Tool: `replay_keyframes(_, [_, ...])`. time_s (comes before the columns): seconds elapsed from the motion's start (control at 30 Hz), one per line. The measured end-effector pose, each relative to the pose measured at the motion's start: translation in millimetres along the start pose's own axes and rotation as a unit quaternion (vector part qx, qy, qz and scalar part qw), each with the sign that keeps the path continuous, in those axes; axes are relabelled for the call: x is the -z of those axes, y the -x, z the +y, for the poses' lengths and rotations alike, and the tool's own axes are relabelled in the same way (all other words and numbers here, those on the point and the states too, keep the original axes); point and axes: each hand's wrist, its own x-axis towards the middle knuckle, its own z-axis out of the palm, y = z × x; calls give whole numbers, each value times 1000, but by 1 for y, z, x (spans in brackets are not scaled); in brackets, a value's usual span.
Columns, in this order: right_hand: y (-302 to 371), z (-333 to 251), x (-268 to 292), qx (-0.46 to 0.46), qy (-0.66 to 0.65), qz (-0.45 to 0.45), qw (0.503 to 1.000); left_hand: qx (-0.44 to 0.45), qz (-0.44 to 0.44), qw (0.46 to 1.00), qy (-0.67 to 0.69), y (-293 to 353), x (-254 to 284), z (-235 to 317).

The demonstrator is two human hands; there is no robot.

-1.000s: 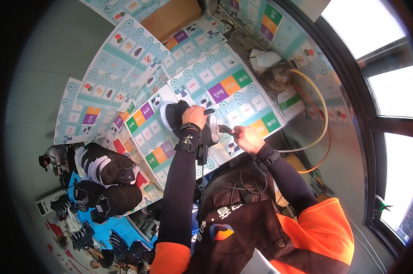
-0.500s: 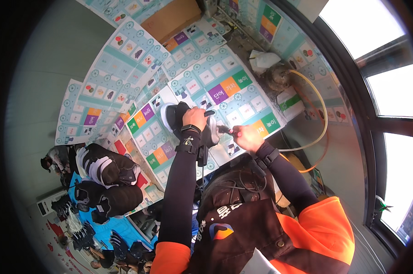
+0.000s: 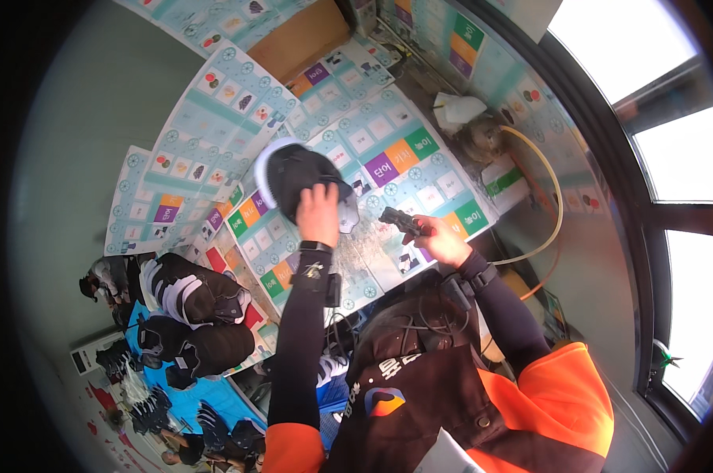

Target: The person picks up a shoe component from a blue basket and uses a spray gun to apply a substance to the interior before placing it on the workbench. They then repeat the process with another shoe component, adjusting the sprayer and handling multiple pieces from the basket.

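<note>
A black cap (image 3: 293,169) with a pale rim along its left side is tilted over the papered worktop. My left hand (image 3: 318,217) lies across its near side, fingers bent over the dark fabric; the fingertips are partly lost against it. A greyish patch shows at the cap's right end. My right hand (image 3: 443,240) is closed around a short dark tool (image 3: 400,219) with a red part by the fingers. Its exact kind is unclear. The tool points at the cap, with a gap between them.
Stacks of dark caps (image 3: 191,292) with pale edges stand on the worktop's left. Printed sheets (image 3: 388,158) cover the worktop. A cardboard box (image 3: 301,35) sits at the back. Yellow tubing (image 3: 560,185) curves along the right. Farther left is a blue surface (image 3: 187,394).
My left hand has turned the cap and shifted it left, away from the tool, so more of its rounded side shows. The right hand has moved slightly right and down.
</note>
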Motion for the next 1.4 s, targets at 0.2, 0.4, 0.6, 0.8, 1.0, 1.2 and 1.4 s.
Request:
replay_keyframes(0.2, [-10, 15, -25, 27, 162, 47, 985, 60, -37, 981, 180, 17, -42, 26])
replay_keyframes(0.4, [-25, 22, -51, -2, 170, 99, 980, 104, -108, 953, 263, 8, -27, 11])
replay_keyframes(0.6, [-28, 30, -54, 4, 207, 75, 975, 125, -99, 951, 266, 23, -22, 8])
replay_keyframes(0.8, [-33, 52, -62, -31, 114, 95, 988, 134, -86, 951, 264, 28, -18, 9])
replay_keyframes(1.0, [-32, 39, -71, -1, 164, 103, 981, 139, -85, 949, 271, 37, -19, 3])
replay_keyframes(1.2, [-34, 37, -76, -18, 167, 125, 978, 139, -86, 946, 280, 38, -18, 4])
replay_keyframes(1.4, [-38, 50, -79, -9, 205, 131, 970, 139, -85, 946, 279, 36, -17, 4])
